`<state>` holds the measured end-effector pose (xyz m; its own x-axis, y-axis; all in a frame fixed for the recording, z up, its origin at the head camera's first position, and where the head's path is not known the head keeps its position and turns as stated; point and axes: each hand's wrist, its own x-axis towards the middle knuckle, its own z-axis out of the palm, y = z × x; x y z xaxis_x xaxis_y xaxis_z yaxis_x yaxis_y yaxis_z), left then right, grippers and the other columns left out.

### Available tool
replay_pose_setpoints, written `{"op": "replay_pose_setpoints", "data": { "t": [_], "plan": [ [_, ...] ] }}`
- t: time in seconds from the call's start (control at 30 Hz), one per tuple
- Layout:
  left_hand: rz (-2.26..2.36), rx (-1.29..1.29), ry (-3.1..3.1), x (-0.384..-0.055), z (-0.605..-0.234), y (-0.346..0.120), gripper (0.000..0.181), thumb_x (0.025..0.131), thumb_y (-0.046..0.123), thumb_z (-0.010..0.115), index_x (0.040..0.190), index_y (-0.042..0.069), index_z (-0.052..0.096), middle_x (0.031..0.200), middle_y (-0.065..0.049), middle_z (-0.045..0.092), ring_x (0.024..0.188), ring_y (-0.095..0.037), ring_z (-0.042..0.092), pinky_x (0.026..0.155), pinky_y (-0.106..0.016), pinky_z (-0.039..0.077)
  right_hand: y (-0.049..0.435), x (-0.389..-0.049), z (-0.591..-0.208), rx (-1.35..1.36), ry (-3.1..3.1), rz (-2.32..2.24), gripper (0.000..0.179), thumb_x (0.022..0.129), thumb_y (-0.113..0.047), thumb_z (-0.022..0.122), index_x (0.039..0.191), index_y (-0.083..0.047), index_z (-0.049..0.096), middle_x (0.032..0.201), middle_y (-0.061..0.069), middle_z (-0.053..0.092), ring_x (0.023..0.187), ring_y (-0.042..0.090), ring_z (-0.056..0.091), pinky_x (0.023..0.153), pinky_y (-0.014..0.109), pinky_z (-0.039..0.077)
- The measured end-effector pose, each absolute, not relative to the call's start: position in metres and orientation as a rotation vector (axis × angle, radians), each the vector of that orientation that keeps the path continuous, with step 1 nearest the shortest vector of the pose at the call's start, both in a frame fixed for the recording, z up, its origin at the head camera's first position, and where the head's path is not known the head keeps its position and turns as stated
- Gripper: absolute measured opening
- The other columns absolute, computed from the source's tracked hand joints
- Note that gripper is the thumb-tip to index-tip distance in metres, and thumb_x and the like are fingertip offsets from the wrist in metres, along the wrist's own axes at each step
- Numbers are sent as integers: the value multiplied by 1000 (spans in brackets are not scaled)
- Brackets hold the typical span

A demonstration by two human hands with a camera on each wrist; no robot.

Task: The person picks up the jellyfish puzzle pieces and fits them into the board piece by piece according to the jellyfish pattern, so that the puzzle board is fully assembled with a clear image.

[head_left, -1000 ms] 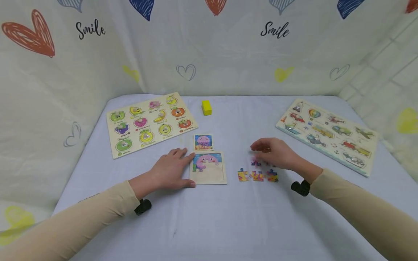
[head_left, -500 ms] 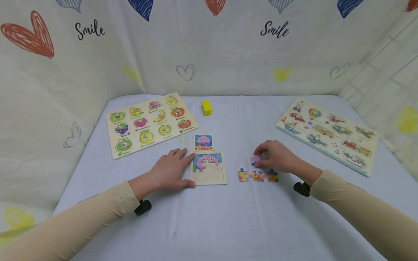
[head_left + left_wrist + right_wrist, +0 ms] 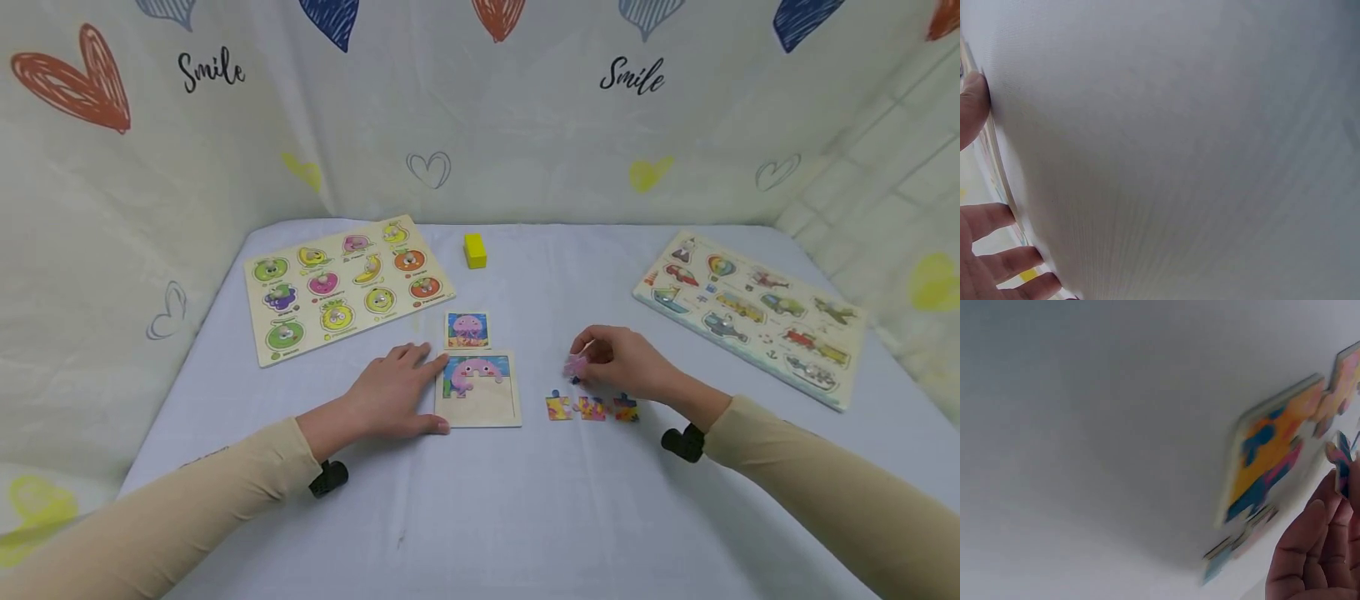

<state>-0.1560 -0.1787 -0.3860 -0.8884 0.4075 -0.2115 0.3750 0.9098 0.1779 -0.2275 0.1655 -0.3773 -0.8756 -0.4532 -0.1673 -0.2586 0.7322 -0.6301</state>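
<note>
- The right hand (image 3: pixel 621 362) has its fingers pinched on a pink piece (image 3: pixel 574 367); a light grip should work best.
- Loose pieces (image 3: pixel 558 408) lie just beside those fingers.
- Farther left, the left hand (image 3: pixel 388 392), fingers spread, touches the board (image 3: pixel 480 411); keeping it still should help.

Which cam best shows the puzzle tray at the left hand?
Head: nearly all of the puzzle tray shows from above, with the left hand against its edge. Left wrist gets only a thin edge; right wrist doesn't show it.
</note>
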Motion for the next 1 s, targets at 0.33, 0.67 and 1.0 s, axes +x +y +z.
{"op": "replay_pose_setpoints", "data": {
  "t": [0.33,0.67,1.0],
  "plan": [
    [184,592,2832,-156,-387,-181,96,84,61,75,158,12,40,161,-21,38,145,-42,40,109,-59,46,118,-230,-378,-337,2474,-1005,24,94,-23,76,108,-4,73,90,5,74,79,16,61,69,24,53],
    [205,599,2828,-156,-387,-181,95,84,62,74,158,12,40,161,-21,38,145,-43,40,109,-59,45,56,-220,-382,-272,2336,-1025,19,93,-23,77,98,-4,74,78,5,74,67,11,67,61,20,49],
    [197,603,2834,-157,-388,-181,95,85,63,74,158,12,40,161,-21,38,146,-43,39,109,-59,45,33,-217,-380,-239,2423,-907,19,90,-24,80,89,-7,72,74,5,73,63,12,66,57,19,49]
  ]
}}
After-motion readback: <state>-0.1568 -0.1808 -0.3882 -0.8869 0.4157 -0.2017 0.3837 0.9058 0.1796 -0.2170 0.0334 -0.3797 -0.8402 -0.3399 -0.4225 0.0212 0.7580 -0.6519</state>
